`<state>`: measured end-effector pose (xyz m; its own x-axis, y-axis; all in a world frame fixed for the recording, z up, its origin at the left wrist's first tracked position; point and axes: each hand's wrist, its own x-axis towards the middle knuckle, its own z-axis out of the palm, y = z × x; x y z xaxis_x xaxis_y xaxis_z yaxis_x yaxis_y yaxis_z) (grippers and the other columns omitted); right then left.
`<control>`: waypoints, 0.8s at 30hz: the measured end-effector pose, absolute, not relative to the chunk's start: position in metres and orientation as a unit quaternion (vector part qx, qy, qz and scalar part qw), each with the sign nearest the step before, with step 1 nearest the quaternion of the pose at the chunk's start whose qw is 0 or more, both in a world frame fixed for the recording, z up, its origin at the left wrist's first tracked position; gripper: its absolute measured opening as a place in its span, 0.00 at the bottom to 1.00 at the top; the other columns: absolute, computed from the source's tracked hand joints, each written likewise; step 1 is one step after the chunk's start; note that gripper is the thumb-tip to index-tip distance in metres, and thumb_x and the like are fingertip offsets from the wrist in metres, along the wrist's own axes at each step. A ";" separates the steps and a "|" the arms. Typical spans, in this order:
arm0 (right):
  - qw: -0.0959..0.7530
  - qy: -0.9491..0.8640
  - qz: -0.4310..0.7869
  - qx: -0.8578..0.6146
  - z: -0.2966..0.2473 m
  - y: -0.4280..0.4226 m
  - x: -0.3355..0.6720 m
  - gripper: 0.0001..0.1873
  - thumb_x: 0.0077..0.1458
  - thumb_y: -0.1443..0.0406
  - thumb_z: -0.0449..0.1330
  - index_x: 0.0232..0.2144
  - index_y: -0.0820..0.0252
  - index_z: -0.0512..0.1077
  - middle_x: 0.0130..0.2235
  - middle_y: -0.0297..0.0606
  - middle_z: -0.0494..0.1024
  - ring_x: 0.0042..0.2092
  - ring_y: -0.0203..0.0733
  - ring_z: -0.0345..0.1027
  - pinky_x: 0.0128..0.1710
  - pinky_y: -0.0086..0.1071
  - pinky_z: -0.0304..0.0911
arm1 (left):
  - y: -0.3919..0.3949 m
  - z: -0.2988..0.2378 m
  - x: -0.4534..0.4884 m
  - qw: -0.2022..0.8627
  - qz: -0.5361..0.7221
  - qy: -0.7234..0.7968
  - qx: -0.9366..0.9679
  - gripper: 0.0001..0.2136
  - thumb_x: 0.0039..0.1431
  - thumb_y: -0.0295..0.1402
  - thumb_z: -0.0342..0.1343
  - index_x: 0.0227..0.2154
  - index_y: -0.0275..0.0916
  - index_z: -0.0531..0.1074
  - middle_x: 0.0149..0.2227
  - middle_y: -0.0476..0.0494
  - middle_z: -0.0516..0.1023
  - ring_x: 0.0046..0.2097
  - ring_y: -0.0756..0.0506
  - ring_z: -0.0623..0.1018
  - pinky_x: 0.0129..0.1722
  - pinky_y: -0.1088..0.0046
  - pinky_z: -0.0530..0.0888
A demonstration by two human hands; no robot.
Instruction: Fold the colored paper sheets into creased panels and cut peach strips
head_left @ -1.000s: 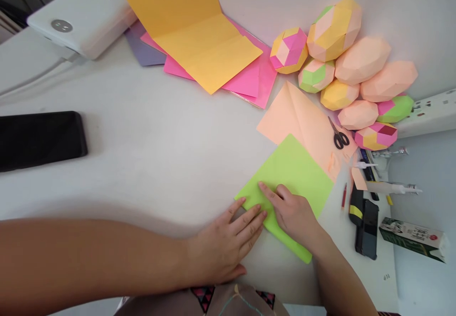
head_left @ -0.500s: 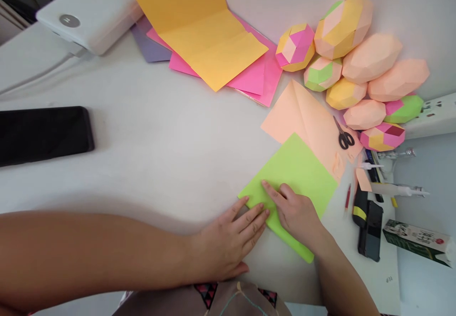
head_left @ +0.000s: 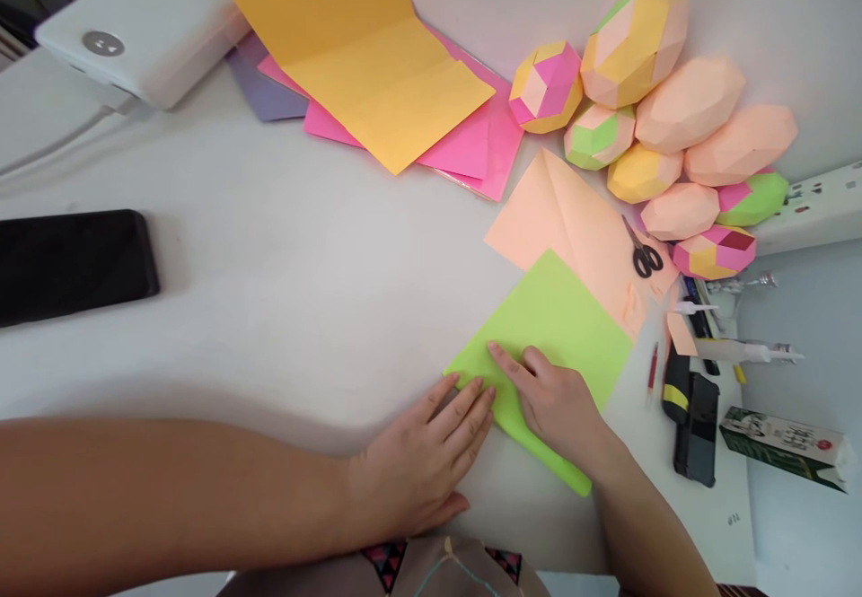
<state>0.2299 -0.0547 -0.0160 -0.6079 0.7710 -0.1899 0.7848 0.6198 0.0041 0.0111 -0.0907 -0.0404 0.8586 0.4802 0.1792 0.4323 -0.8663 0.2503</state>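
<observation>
A lime green sheet of paper (head_left: 562, 319) lies flat on the white table (head_left: 303, 283), right of the middle. My left hand (head_left: 424, 462) rests palm down with its fingers stretched out, the fingertips on the sheet's near left edge. My right hand (head_left: 552, 399) lies on the sheet beside it, index finger extended and pressing the paper near that same edge. Neither hand grips anything.
Peach paper (head_left: 572, 220) with small black scissors (head_left: 643, 256) lies behind the green sheet. Several folded paper polyhedra (head_left: 673, 121) crowd the back right. Orange (head_left: 364, 49) and pink sheets, a white device (head_left: 135, 27), a black phone (head_left: 71, 265), pens and a power strip (head_left: 808, 211) surround the area.
My left fingertips have drawn back slightly toward the sheet's edge. The view has shifted a little; the paper and right hand stay in place.
</observation>
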 end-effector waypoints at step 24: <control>0.135 0.879 0.005 0.457 -0.013 -0.054 0.218 0.33 0.53 0.74 0.49 0.61 0.54 0.57 0.28 0.33 0.63 0.21 0.31 0.44 0.19 0.27 0.40 | -0.093 -0.037 0.011 0.084 0.104 0.250 0.959 0.33 0.57 0.52 0.48 0.56 0.29 0.65 0.60 0.35 0.64 0.61 0.34 0.60 0.58 0.52 0.56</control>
